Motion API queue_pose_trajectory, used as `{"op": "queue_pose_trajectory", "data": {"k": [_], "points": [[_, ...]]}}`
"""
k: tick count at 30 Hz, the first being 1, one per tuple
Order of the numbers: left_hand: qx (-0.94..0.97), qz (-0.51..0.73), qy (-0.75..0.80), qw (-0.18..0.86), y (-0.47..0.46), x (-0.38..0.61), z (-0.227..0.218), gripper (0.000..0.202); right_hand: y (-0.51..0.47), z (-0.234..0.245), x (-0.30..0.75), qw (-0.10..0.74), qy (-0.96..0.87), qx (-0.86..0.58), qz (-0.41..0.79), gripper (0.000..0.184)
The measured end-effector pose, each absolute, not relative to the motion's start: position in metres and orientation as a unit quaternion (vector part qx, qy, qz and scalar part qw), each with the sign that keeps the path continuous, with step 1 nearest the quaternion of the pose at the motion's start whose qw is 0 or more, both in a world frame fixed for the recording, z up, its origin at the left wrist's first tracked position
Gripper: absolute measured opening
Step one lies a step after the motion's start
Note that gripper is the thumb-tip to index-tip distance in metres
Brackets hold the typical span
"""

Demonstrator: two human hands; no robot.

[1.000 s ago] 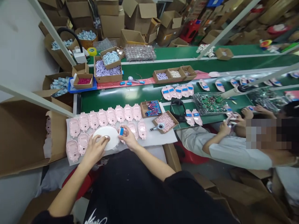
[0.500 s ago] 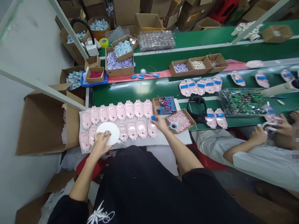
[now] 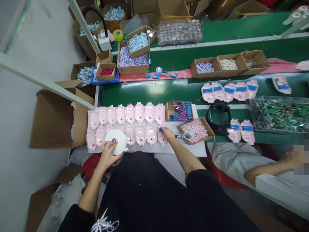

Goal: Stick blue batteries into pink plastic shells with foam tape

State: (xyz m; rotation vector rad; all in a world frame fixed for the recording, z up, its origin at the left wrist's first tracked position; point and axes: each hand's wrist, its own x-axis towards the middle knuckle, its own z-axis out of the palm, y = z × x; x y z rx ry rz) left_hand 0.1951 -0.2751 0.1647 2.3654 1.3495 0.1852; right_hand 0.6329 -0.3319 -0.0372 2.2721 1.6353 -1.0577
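Note:
My left hand [image 3: 107, 156] grips a white tape roll [image 3: 122, 141], fingers at its centre hole, in front of the lower row of pink plastic shells [image 3: 130, 135]. My right hand [image 3: 168, 134] is closed on a small blue battery pack [image 3: 160, 130], mostly covered by the fingers. It sits at the upper part of the rightmost shell [image 3: 161, 140] in that row. Beyond lies a second row of shells [image 3: 139, 111]. Right of it, a cardboard box holds blue battery packs with red wires [image 3: 182, 111].
A box of small pink parts [image 3: 196, 129], with a grey-and-white tool [image 3: 188, 135] on it, stands right of my hand. Farther right are a black headband-like item [image 3: 218, 119], shells with blue packs [image 3: 234, 130] and a co-worker's arm [image 3: 267, 172]. A large carton [image 3: 58, 119] stands left.
The view has shifted, with the bench scene sliding right. My right hand has lowered the blue battery pack from the shell's top edge into the shell. The tape roll has tilted, showing its side.

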Motion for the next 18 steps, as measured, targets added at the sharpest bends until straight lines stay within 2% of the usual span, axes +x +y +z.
{"op": "queue_pose_trajectory", "data": {"k": [13,16,18], "points": [[0.824,0.134,0.505,0.221,-0.268,0.19,0.179,0.051,-0.321,-0.027,0.63,0.14,0.57,0.728,-0.353,0.048],[0.808,0.143,0.529,0.218,-0.277,0.18,0.178,0.062,-0.316,-0.01,0.624,0.148,0.574,0.73,-0.339,0.049],[0.816,0.151,0.52,0.204,-0.282,0.178,0.176,0.066,-0.313,0.01,0.605,0.125,0.571,0.746,-0.32,0.053]]}}
